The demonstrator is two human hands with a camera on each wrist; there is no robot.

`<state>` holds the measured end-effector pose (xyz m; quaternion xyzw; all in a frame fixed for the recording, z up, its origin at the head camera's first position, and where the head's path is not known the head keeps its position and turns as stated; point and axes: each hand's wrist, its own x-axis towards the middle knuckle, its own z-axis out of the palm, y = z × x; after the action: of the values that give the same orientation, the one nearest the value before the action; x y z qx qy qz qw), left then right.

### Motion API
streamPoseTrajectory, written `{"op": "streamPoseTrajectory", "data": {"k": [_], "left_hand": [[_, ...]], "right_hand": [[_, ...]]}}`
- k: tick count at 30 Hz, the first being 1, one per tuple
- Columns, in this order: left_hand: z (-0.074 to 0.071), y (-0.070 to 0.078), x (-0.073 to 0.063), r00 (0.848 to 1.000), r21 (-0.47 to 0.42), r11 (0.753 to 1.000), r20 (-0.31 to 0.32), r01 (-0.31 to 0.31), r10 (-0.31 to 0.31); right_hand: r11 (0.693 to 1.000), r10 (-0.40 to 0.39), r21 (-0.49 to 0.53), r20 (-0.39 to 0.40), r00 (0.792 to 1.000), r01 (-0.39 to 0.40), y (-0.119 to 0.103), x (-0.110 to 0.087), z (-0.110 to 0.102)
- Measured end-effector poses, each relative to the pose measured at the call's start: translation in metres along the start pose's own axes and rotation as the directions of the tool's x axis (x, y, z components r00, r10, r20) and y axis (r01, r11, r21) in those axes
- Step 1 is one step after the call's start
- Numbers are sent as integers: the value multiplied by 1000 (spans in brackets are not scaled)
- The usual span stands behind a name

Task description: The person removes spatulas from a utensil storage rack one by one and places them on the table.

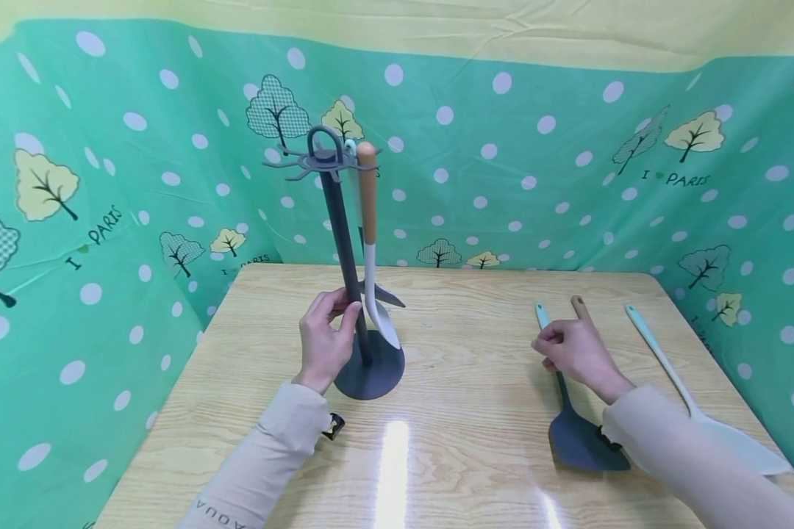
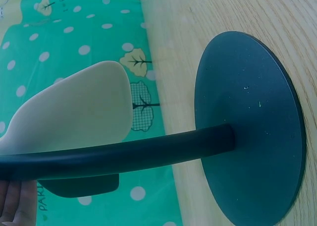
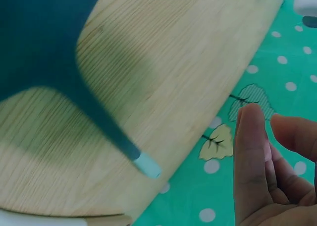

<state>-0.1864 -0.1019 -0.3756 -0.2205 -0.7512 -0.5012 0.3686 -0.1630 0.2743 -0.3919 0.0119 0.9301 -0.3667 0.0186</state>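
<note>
Black and slim, the pole of a utensil stand [image 1: 340, 220] is held by the left hand [image 1: 328, 338], the thumb on one side and the fingers on the other, a little above the round base [image 1: 372, 383], which is on the table [image 1: 456, 397]. Well apart from it, the right hand [image 1: 578, 353] holds nothing: from the right wrist the thumb and index finger show a gap between them, the other fingers bent loosely. It is above the handle of a dark turner [image 1: 578, 444] that lies on the table with its broad head toward the person and its mint tip away; the gap from hand to handle is hard to judge.

At the top of the stand is a ring of hooks [image 1: 324, 159] under a loop. Two utensils hang there, on the right side: a wooden-handled spatula [image 1: 367, 206] with a white head and, behind it, a mint-handled utensil with a dark head [image 1: 387, 295].

Just beyond the right hand a brown handle [image 1: 579, 306] shows, partly covered. Farther right lies a mint-handled turner [image 1: 734, 444] with a pale head, partly behind the right sleeve [image 1: 675, 448].
</note>
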Motion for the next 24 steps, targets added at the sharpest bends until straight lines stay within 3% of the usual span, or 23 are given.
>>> {"op": "streamPoseTrajectory", "data": {"k": [11, 24], "left_hand": [[1, -1, 0, 1000, -1, 1000, -7, 7, -7], [1, 0, -1, 1000, -10, 1000, -9, 7, -7]], "right_hand": [[998, -13, 56, -2, 1000, 13, -24, -10, 19], [983, -114, 137, -80, 990, 124, -46, -12, 39]]}}
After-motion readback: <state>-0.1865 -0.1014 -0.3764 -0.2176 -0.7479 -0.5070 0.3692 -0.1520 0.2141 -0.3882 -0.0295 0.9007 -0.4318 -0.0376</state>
